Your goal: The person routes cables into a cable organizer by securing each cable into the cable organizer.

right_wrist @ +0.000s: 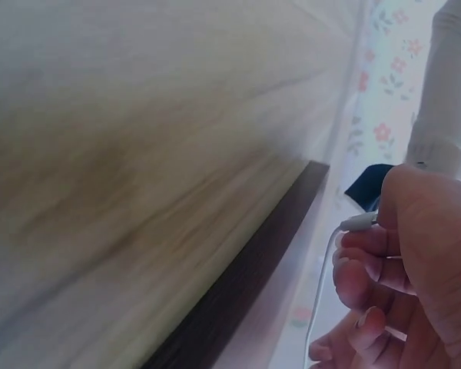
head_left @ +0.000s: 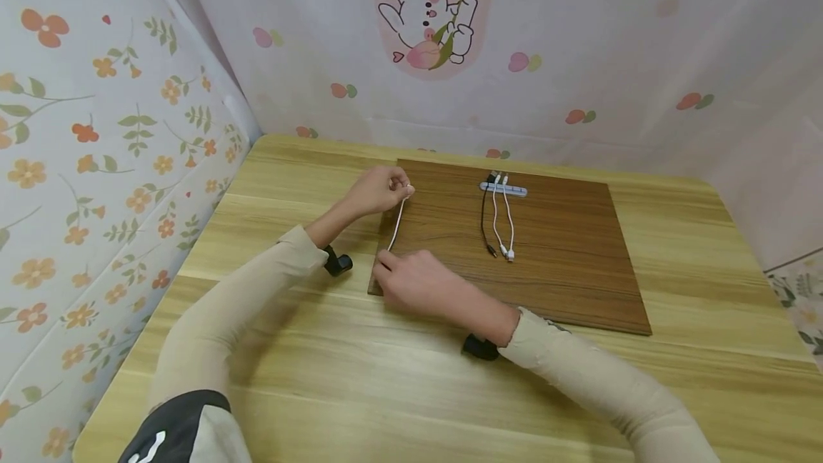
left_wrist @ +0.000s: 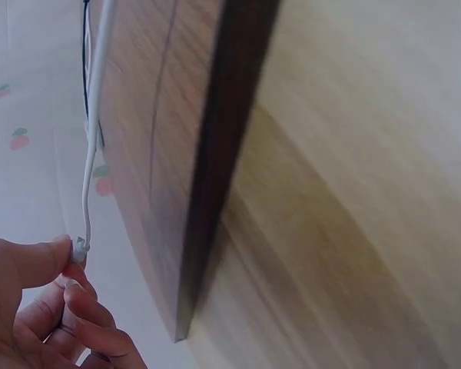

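Note:
A white cable [head_left: 396, 224] runs between my two hands over the left edge of the brown board [head_left: 566, 249]. At its far end my left hand [head_left: 379, 190] pinches a small white plug [left_wrist: 79, 250] between thumb and forefinger. Nearer to me, my right hand [head_left: 421, 281] pinches the other connector [right_wrist: 359, 221], whose tip is hidden by the thumb. Toward the back of the board lies a light-blue cable holder [head_left: 517, 191]. One black cable [head_left: 484, 220] and two white cables [head_left: 508, 213] sit in its slots, their lower ends toward me.
The board lies on a light wood table [head_left: 360, 377]. Behind it hangs a white curtain [head_left: 579, 41] with printed fruit and a rabbit; flowered cloth [head_left: 83, 184] covers the left side. Black wrist mounts [head_left: 337, 263] stick out beside both forearms.

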The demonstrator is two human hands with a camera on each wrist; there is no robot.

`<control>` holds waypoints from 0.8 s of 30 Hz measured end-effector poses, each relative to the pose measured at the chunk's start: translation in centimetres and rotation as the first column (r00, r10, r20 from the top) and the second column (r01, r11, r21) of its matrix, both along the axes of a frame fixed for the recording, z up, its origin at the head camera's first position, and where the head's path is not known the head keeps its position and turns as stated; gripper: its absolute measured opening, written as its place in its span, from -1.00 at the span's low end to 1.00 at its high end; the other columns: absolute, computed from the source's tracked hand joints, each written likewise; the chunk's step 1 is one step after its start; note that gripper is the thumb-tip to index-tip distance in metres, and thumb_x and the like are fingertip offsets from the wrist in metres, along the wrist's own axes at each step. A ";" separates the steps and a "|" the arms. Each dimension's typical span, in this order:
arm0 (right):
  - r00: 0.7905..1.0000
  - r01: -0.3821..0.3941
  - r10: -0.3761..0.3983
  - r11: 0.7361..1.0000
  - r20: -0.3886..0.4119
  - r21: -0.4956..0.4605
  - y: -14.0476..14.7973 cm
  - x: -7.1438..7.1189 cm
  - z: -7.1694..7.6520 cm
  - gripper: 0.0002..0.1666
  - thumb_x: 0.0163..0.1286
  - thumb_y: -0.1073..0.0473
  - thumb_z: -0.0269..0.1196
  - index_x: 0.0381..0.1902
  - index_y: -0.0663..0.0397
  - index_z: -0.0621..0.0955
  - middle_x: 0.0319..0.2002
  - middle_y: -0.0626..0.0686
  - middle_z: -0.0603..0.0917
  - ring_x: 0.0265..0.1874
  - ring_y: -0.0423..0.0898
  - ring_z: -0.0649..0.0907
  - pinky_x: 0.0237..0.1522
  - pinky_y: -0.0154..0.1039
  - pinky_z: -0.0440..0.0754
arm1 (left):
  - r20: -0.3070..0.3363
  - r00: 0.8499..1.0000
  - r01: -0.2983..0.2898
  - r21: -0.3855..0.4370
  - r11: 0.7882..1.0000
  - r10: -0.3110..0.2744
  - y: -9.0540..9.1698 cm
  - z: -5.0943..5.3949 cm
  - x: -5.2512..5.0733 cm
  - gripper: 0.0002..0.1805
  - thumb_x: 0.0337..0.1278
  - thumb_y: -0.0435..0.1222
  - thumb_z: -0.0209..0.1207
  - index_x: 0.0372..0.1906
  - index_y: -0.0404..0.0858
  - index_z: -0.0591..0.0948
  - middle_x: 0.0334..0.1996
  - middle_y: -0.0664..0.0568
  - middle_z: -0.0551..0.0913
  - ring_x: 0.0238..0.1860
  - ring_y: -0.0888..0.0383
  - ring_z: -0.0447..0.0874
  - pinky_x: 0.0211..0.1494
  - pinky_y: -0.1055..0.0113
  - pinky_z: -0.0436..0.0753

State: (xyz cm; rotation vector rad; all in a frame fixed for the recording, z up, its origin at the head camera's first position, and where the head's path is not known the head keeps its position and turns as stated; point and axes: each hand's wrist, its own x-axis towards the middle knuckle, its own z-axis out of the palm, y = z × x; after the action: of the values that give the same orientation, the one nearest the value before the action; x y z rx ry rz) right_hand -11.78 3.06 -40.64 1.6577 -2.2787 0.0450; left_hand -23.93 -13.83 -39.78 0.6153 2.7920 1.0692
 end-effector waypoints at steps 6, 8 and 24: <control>0.999 0.011 -0.012 1.000 0.044 0.015 1.3 -0.3 0.3 -0.92 0.37 0.19 0.24 -0.35 0.05 0.60 -0.45 -0.05 0.42 -0.70 -0.26 0.26 -0.75 -0.33 0.25 | 0.003 1.000 0.001 0.004 1.000 -0.001 1.0 0.3 -0.5 -0.80 0.48 -0.19 0.19 -0.18 -0.26 0.68 -0.31 -0.01 0.65 -0.34 0.05 0.55 -0.21 0.19 0.49; 0.999 0.017 -0.018 1.000 0.049 0.024 1.6 -0.4 0.5 -0.91 0.38 0.19 0.26 -0.35 0.04 0.60 -0.45 -0.05 0.41 -0.71 -0.27 0.25 -0.75 -0.34 0.24 | 0.000 1.000 -0.005 0.005 1.000 0.005 1.4 0.5 -0.6 -0.80 0.48 -0.19 0.19 -0.18 -0.26 0.68 -0.31 -0.01 0.65 -0.33 0.05 0.56 -0.20 0.19 0.49; 0.998 0.036 -0.035 0.999 0.051 -0.010 4.7 -1.3 0.6 -0.89 0.35 0.22 0.32 -0.35 0.06 0.58 -0.45 -0.04 0.40 -0.72 -0.26 0.22 -0.73 -0.35 0.22 | 0.009 1.000 -0.001 0.034 0.999 0.001 3.8 1.0 -1.4 -0.78 0.46 -0.16 0.22 -0.19 -0.24 0.72 -0.30 0.03 0.68 -0.31 0.08 0.59 -0.23 0.23 0.52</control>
State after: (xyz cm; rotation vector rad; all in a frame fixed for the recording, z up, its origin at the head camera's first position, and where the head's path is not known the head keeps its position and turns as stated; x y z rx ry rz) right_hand -13.13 7.76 -40.05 1.6279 -2.3404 0.0929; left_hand -25.35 -10.07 -38.75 0.6116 2.7725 1.1190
